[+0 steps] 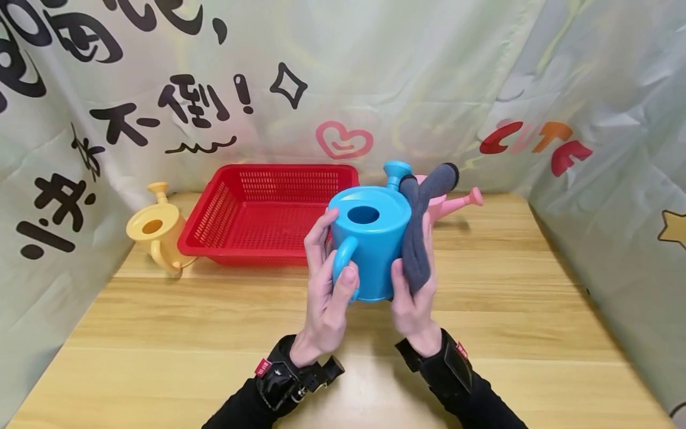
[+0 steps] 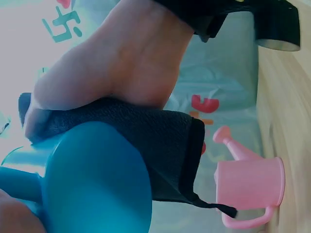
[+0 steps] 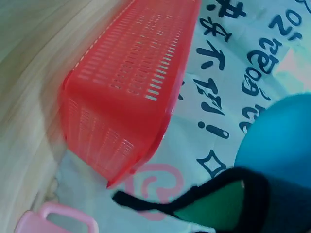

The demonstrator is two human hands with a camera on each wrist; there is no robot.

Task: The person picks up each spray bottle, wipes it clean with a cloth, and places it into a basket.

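A blue watering can (image 1: 382, 262) is held upright above the table between both hands. My left hand (image 1: 324, 301) grips it from the left, with the thumb by its handle. On the other side my right hand (image 1: 415, 310) holds a dark grey cloth (image 1: 414, 244) against the can's wall, the thumb at the front. One end of the cloth sticks up beside the spout. In the left wrist view the can's base (image 2: 99, 179) faces the camera, and the cloth (image 2: 160, 141) hangs with its black edge and loop showing. The right wrist view hides the right fingers.
Behind the hands, to the left, stands a red perforated basket (image 1: 257, 259). A yellow watering can (image 1: 170, 235) is at the basket's left side. Partly hidden behind the cloth, a pink watering can (image 1: 440, 208) stands at the back right. Printed fabric (image 1: 429, 89) hangs around the wooden table (image 1: 177, 333).
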